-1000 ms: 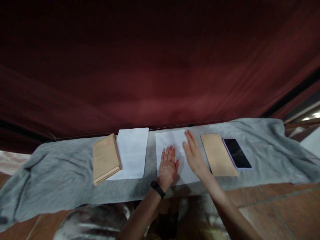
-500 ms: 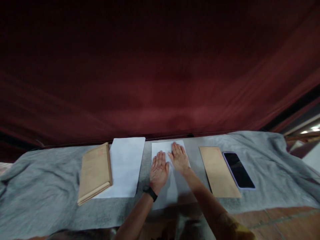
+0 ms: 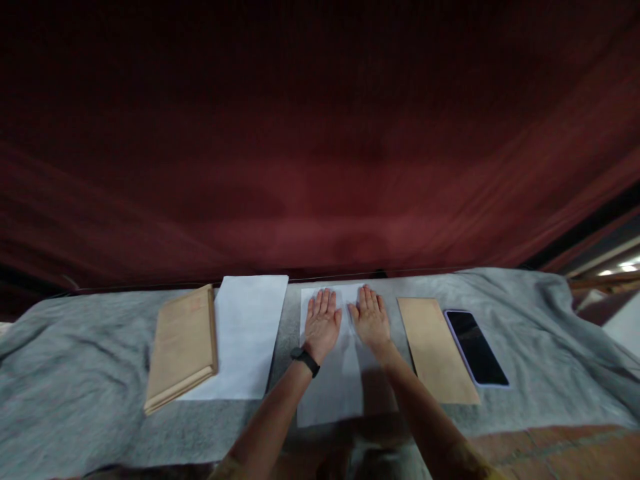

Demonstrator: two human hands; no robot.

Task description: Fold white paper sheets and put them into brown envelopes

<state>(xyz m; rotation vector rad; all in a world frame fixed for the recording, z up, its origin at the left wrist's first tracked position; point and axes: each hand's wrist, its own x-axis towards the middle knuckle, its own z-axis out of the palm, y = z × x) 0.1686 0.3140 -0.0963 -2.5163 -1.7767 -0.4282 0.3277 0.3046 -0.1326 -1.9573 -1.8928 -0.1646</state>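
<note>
A white sheet of paper (image 3: 336, 390) lies in the middle of a grey cloth (image 3: 90, 373). My left hand (image 3: 322, 322), with a black band at the wrist, rests flat on the sheet's far part, fingers stretched out. My right hand (image 3: 370, 319) lies flat beside it on the same sheet, fingers out too. Neither hand holds anything.
To the left lie a second white sheet (image 3: 245, 337) and a stack of brown envelopes (image 3: 182, 345) overlapping its left edge. On the right are a single brown envelope (image 3: 436, 347) and a dark phone (image 3: 475, 347). A dark red curtain (image 3: 320, 147) hangs behind.
My right hand has come in from the sheet's right edge and now lies flat beside my left hand. Both hands have slid toward the sheet's far end. The view has shifted.
</note>
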